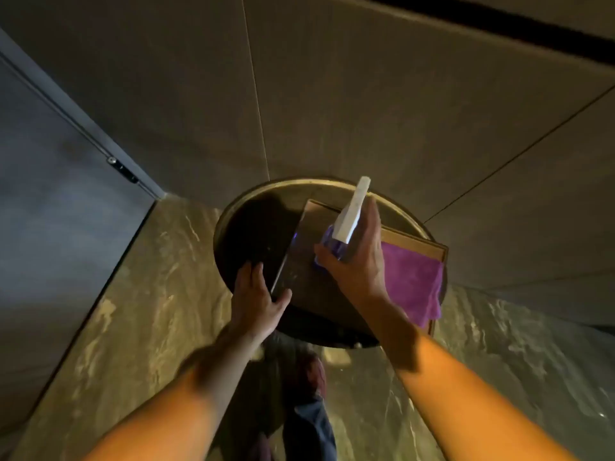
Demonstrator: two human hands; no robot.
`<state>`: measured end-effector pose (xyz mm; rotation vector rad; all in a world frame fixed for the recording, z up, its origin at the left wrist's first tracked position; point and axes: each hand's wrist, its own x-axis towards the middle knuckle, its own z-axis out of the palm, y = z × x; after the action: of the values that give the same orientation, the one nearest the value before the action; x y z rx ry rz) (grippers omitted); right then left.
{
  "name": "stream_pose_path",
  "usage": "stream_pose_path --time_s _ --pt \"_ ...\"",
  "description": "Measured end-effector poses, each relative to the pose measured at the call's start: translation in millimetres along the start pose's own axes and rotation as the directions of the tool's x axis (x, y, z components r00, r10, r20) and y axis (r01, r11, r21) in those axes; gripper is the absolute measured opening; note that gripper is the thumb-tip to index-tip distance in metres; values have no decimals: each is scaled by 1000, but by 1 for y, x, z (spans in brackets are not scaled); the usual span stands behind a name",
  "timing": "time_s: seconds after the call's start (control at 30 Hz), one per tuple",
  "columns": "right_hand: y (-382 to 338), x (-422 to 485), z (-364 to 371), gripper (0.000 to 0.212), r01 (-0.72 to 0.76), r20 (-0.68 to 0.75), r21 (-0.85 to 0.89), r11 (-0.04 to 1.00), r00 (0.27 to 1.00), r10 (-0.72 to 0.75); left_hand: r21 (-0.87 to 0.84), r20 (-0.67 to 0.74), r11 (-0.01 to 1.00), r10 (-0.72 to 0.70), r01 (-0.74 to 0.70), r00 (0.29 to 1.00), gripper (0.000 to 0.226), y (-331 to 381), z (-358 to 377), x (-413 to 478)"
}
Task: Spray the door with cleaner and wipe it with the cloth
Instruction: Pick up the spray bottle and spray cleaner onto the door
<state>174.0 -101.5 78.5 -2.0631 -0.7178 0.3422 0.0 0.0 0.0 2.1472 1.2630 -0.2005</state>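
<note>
A flat rectangular door panel (311, 227) with a dark glossy face and a wooden frame lies on a round table (229, 214). A purple cloth (412, 281) is draped over the panel's right end. My right hand (357, 264) hovers above the panel, shut on a spray bottle (351, 211) with a white trigger head and purple liquid; the nozzle points away from me. My left hand (256, 294) grips the panel's near left corner, thumb on its face and fingers along its left edge.
The table has a dark top and a gold rim and stands close to a beige panelled wall (366, 94). A grey door (50, 168) with a metal hinge (121, 169) is on the left. The floor is polished marble (139, 294). My legs show under the table.
</note>
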Motion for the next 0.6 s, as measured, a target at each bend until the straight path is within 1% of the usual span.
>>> stream_pose_path --time_s 0.07,0.13,0.2,0.27,0.4,0.53,0.6 --pt "6 14 12 115 50 -113 39 998 993 -45 36 -85 999 -4 7 996 94 1 11 11" --pt "9 21 21 105 87 -185 83 993 980 -71 77 -155 997 4 8 988 94 -1 23 17" --pt "11 20 31 92 136 -229 157 978 969 -98 107 -179 994 0 20 984 94 -5 35 17" --pt "9 19 36 81 150 -228 215 965 968 -100 173 -170 985 21 9 985 93 -8 39 16" --pt "2 26 41 75 122 -205 280 952 977 -64 225 -198 974 50 -4 979 95 -7 37 16" --pt "-12 40 35 73 131 -202 253 958 976 -80 257 -110 966 11 18 994 94 -2 27 16" --pt "-25 44 29 75 61 -141 259 964 990 -25 242 -26 969 -35 41 999 92 6 12 17"
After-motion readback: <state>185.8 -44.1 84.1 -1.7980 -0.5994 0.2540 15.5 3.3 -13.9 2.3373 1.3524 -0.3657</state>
